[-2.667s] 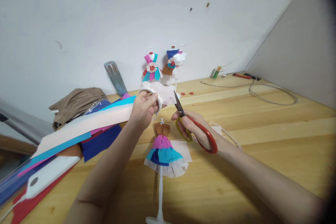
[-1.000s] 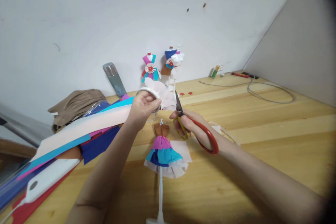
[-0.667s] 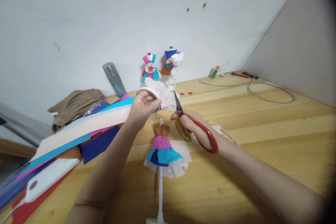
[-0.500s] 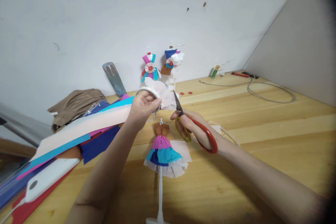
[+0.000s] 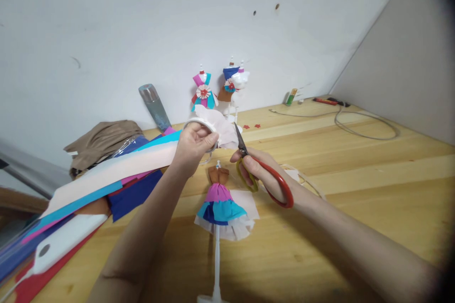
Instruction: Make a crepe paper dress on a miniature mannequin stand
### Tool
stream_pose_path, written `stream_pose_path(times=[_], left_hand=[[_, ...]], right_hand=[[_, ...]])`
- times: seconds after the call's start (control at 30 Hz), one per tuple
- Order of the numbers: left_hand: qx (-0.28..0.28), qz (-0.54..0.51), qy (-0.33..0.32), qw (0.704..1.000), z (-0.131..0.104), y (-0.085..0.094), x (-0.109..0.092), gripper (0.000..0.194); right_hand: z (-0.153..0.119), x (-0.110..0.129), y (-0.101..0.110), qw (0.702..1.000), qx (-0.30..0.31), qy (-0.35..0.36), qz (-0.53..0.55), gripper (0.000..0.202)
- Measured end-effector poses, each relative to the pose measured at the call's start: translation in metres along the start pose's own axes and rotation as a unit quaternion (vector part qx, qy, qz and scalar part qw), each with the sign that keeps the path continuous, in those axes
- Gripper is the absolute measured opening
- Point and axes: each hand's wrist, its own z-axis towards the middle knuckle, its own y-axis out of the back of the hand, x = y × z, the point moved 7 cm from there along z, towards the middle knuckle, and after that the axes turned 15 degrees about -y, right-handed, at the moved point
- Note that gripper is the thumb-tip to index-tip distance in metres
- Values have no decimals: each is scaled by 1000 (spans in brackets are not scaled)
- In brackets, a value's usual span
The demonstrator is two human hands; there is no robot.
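Observation:
My left hand (image 5: pixel 195 144) is closed on a white ring (image 5: pixel 209 129) and a pale pink paper piece (image 5: pixel 220 125) that sticks out to its right. In my right hand (image 5: pixel 261 165) are scissors (image 5: pixel 280 184) with one red and one yellow handle; their blades point up at the paper's right edge. Below both hands, a small dress form (image 5: pixel 218 206) on a white stand wears a brown top and a skirt of magenta, blue and pale layers.
Coloured paper sheets (image 5: pixel 121 165), brown cloth (image 5: pixel 106 137) and a bottle (image 5: pixel 154 106) are at the left. Dressed forms (image 5: pixel 204 91) stand by the wall. Red cut-outs (image 5: pixel 257 126), a green tube (image 5: pixel 291 96) and a grey cable (image 5: pixel 341 120) lie on the table (image 5: pixel 373 189).
The scissors and my right hand have shifted very slightly left. Otherwise the view looks the same.

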Motion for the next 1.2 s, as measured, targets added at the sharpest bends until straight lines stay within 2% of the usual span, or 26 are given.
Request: stream_pose_path(times=[0.17,0.5,0.67,0.9,1.2], left_hand=[[-2,-7,-3,1000,0,1,1,35],[8,-9,8,1000,0,2,4,38],[5,-14,8,1000,1,2,3,40],[22,5,0,1000,2,5,1,38],[73,26,9,997,1,9,1,32]], right_hand=[[0,-4,0,1000,-4,-12,11,49],[-2,7,2,999,-30,-35,-15,59],[-1,4,2,998,-42,-44,-5,59],[-2,0,0,999,5,-24,40,52],[-2,4,1,1000,27,5,6,51]])
